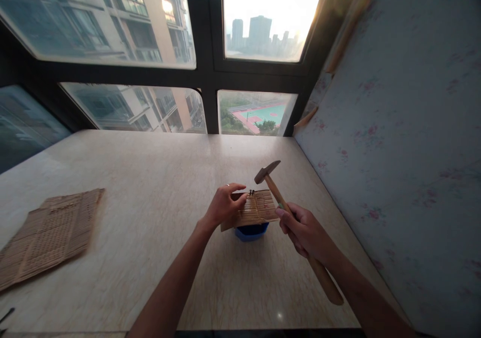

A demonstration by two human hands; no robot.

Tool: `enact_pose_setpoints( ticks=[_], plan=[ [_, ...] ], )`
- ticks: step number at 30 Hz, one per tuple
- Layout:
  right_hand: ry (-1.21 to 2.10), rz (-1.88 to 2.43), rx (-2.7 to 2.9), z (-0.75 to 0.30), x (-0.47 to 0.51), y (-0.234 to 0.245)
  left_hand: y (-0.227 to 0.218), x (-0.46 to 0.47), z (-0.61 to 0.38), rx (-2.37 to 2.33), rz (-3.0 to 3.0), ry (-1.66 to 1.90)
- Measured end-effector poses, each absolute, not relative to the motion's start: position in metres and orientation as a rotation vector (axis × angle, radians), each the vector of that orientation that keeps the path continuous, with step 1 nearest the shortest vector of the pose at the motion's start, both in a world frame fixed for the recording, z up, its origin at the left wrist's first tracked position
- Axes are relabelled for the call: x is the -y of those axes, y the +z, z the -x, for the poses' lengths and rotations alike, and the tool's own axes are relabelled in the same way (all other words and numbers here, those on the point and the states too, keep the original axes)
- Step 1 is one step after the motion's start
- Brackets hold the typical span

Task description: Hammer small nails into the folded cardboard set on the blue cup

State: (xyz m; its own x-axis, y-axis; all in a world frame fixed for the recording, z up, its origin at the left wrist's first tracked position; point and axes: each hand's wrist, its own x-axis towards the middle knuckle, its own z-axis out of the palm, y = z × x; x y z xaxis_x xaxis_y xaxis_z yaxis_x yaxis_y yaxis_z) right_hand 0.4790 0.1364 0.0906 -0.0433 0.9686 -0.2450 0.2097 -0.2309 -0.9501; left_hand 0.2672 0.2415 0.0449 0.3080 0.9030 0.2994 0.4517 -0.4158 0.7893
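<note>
My right hand (302, 228) is wrapped round the wooden handle of a hammer (278, 193), whose metal head is raised above and beyond the bamboo slat panel (259, 209). The panel lies over a blue plastic container (251, 233), covering much of its opening. My left hand (225, 205) grips the panel's left side, thumb on top and index finger stretched along the far edge; its other fingers are mostly hidden. Small dark metal pieces (251, 193), perhaps nails or a clasp, stick up at the panel's far edge near my left fingertips.
A woven bamboo mat (56, 228) lies on the left of the pale marble-look surface (150, 178). Dark window frames (210, 72) bound the far side. A flowered wall (394, 152) rises on the right. Part of a thin black object (7, 315) shows at lower left.
</note>
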Motion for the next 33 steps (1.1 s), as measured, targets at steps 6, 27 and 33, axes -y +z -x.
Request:
enact_pose_setpoints(
  ticks=[6,27,33],
  plan=[
    [1.296,1.459,1.18,-0.478,-0.134,0.083,0.048,-0.242,-0.268,-1.12,-1.986,0.948],
    [0.957,1.533,0.788,-0.456,-0.134,0.03,0.062,-0.267,-0.277,-1.027,-2.303,0.866],
    [0.997,1.478,0.749,-0.449,-0.137,0.027,0.067,-0.266,-0.283,-1.085,-2.388,0.789]
  ],
)
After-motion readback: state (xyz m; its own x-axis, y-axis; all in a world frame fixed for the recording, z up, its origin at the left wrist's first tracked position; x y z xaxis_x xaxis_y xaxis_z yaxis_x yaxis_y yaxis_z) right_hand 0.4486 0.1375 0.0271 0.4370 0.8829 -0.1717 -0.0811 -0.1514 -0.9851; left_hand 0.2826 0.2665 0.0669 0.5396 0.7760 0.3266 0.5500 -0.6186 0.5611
